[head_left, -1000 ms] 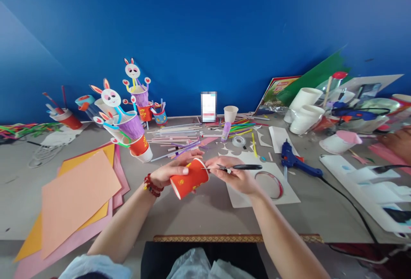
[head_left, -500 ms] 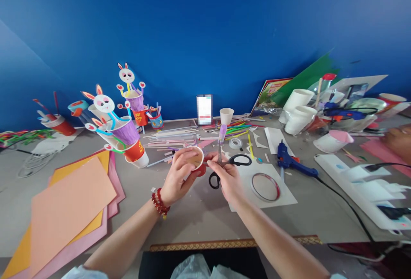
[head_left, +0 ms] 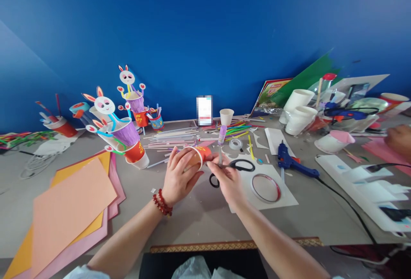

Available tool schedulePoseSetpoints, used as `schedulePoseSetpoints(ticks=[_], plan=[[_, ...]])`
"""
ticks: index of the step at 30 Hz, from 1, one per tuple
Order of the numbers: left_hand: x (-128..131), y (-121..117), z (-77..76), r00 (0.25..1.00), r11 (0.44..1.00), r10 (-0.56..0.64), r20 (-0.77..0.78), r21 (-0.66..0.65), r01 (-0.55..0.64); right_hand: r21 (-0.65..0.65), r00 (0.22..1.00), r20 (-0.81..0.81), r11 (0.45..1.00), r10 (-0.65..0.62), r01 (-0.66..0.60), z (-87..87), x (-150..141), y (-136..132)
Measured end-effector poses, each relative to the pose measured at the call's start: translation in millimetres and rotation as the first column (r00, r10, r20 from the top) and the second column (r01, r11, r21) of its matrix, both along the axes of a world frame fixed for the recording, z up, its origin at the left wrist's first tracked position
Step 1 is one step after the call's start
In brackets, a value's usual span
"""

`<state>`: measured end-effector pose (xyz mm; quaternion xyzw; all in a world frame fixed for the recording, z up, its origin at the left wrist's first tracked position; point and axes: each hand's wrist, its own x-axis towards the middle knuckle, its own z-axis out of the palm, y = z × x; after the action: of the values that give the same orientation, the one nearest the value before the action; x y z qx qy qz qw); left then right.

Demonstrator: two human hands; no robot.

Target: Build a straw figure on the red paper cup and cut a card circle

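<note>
My left hand [head_left: 180, 176] is wrapped round a red paper cup [head_left: 203, 152] with gold markings, which lies tilted on its side with its rim toward my fingers. My right hand [head_left: 230, 183] pinches a pair of scissors [head_left: 242, 165] with black handles near the blades, close against the cup's right side. The scissors are spread, with one blade standing upward. The other blade's tip is hidden by fingers and cup. Behind my right hand stands a purple glue stick [head_left: 222, 134]. Beneath it lies white paper [head_left: 285, 197] with a tape ring [head_left: 266, 188].
Decorated rabbit cups [head_left: 126, 133] stand left, behind stacked coloured paper [head_left: 73, 210]. Straws [head_left: 173, 135] and paper scraps lie behind my hands. To the right are a blue glue gun [head_left: 297, 163], a power strip [head_left: 362, 193], white cups [head_left: 300, 120] and another person's hand [head_left: 400, 140].
The red cup has turned in my left hand, so more of its printed outer side shows. My left hand has shifted slightly left, and the scissors have tilted a little.
</note>
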<state>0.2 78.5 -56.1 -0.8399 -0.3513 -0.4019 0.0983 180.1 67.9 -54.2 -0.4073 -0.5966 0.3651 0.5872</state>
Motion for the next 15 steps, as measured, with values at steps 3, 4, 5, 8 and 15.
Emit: schedulePoseSetpoints(ticks=[3, 4, 5, 8, 15], plan=[[1.2, -3.4, 3.5, 0.989, 0.987, -0.002, 0.146, -0.159, 0.025, 0.255, 0.965, 0.249, 0.967, -0.08, 0.015, 5.1, 4.6, -3.0], [2.0, -4.8, 5.0, 0.981, 0.982, 0.017, 0.196, -0.187, 0.02, 0.32, 0.946, 0.308, 0.947, -0.102, -0.002, 6.3, 5.6, -3.6], [3.0, -6.0, 6.6, 0.971, 0.98, 0.039, 0.234, -0.2, 0.009, 0.367, 0.927, 0.357, 0.93, -0.118, -0.023, 6.9, 6.2, -3.7], [6.3, -9.0, 10.0, 0.953, 0.976, 0.082, 0.29, -0.215, -0.018, 0.438, 0.892, 0.427, 0.897, -0.146, -0.062, 5.4, 5.9, -2.3], [9.1, -8.6, 5.8, 0.945, 0.991, 0.044, 0.325, -0.137, 0.001, 0.328, 0.963, 0.263, 0.944, -0.063, -0.028, 1.0, -0.1, -2.9]])
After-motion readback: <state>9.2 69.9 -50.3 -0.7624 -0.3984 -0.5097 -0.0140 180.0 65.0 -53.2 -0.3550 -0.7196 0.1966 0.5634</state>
